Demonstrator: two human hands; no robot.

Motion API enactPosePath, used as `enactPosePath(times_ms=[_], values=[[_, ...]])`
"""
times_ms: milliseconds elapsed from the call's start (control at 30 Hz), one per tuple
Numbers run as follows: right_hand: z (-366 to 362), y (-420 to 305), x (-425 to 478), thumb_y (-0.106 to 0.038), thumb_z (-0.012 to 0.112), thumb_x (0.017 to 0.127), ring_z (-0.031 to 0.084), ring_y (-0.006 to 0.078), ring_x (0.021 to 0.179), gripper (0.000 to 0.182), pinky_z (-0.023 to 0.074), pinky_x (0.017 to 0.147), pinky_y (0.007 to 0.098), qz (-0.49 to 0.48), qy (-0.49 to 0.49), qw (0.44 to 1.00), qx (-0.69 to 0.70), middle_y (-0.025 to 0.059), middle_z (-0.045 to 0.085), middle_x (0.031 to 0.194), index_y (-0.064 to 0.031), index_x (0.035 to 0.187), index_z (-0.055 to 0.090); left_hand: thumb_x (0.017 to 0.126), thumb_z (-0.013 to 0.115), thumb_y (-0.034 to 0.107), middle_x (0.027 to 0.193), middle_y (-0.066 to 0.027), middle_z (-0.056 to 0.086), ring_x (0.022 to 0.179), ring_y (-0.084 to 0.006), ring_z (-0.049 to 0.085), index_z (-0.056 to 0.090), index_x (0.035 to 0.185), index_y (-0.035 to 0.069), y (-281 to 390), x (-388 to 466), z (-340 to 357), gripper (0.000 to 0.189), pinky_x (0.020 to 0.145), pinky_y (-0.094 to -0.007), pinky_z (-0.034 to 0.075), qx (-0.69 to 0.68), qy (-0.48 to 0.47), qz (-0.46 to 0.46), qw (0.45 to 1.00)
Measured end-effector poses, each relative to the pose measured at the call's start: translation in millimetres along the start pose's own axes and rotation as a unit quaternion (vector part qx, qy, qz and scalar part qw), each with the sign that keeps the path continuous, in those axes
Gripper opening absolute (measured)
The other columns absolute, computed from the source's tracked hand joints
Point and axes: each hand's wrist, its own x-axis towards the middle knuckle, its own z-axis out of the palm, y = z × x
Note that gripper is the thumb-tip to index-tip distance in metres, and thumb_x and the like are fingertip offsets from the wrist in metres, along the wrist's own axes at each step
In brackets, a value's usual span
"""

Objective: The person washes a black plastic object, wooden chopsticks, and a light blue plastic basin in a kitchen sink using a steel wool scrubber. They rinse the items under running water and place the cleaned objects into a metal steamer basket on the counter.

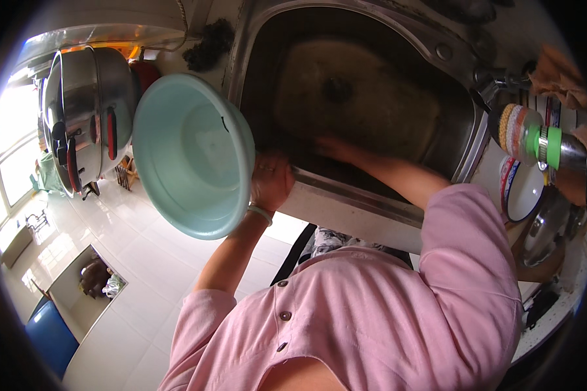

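A pale green plastic basin [191, 156] is tilted with its inside towards me, at the left of a stainless steel sink [362, 195]. My left hand [274, 181] is at the basin's right rim, beside the sink's front edge. Part of the hand and wrist lies behind the rim, so its grip is not plain. A pale bangle [261, 214] circles that wrist. Inside the shadowed sink, my right hand [335, 149] reaches over the front edge, blurred. Its fingers are hard to make out. The drain [337, 90] shows dark in the sink's brownish bottom.
A metal pot [85, 122] with red-and-black handles stands left of the basin. Dark scouring mesh [209, 45] lies behind it. At right are a tap [501, 80], a filter fitting with green collars [543, 146] and a white bowl [524, 193]. Pale floor tiles [132, 273] spread below.
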Motion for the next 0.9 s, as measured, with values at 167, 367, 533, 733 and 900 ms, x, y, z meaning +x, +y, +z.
enactPosePath(times_ms=[167, 367, 533, 733, 900], values=[[-15.7, 20.1, 16.4, -0.025, 0.054, 0.092, 0.049, 0.0267, 0.121, 0.038, 0.0397, 0.102, 0.0412, 0.105, -0.015, 0.9, -0.423, 0.0136, 0.053, 0.131, -0.0087, 0.126, 0.054, 0.079, 0.054, 0.01, 0.096, -0.0135, 0.063, 0.09, -0.0321, 0.06, 0.061, 0.093, 0.004, 0.2, -1.9, 3.3, 0.016, 0.085, -0.0452, 0.046, -0.009, -0.014, -0.003, 1.0], [1.4, -19.2, 98.2, -0.017, 0.049, 0.092, 0.048, 0.0319, 0.121, 0.032, 0.0378, 0.103, 0.0418, 0.042, -0.011, 0.913, -0.406, 0.0172, 0.051, 0.129, -0.0074, 0.121, 0.057, 0.078, 0.055, 0.01, 0.098, -0.0121, 0.064, 0.091, -0.0305, 0.061, 0.062, 0.091, 0.005, 0.5, -2.3, -1.6, 0.016, 0.085, -0.0435, 0.047, -0.016, -0.006, -0.024, 1.0], [-56.9, 33.7, 135.0, -0.02, 0.052, 0.09, 0.053, 0.0301, 0.116, 0.032, 0.0432, 0.096, 0.0415, -0.102, 0.115, 0.882, -0.446, 0.016, 0.057, 0.122, -0.0078, 0.118, 0.059, 0.076, 0.056, 0.01, 0.099, -0.0116, 0.064, 0.092, -0.0304, 0.061, 0.062, 0.091, 0.005, 0.3, 2.9, -0.5, 0.016, 0.084, -0.0432, 0.047, -0.022, -0.015, -0.008, 1.0], [-138.4, -5.9, 116.3, -0.017, 0.052, 0.091, 0.058, 0.0226, 0.102, 0.037, 0.0492, 0.083, 0.0383, 0.11, 0.156, 0.967, -0.17, 0.01, 0.059, 0.115, -0.0104, 0.127, 0.052, 0.079, 0.056, 0.011, 0.098, -0.0112, 0.064, 0.092, -0.0306, 0.061, 0.062, 0.092, 0.006, -0.9, 0.4, -2.8, 0.015, 0.085, -0.0432, 0.046, -0.022, -0.024, -0.013, 0.999], [-150.3, -37.5, 50.2, -0.027, 0.057, 0.088, 0.056, 0.021, 0.1, 0.048, 0.0477, 0.078, 0.0373, 0.152, 0.261, 0.942, -0.147, 0.0107, 0.056, 0.117, -0.0094, 0.132, 0.049, 0.082, 0.054, 0.011, 0.1, -0.0111, 0.064, 0.093, -0.0314, 0.061, 0.062, 0.093, 0.006, 2.0, -1.1, -4.1, 0.015, 0.086, -0.0434, 0.046, 0.005, -0.007, -0.015, 1.0]])
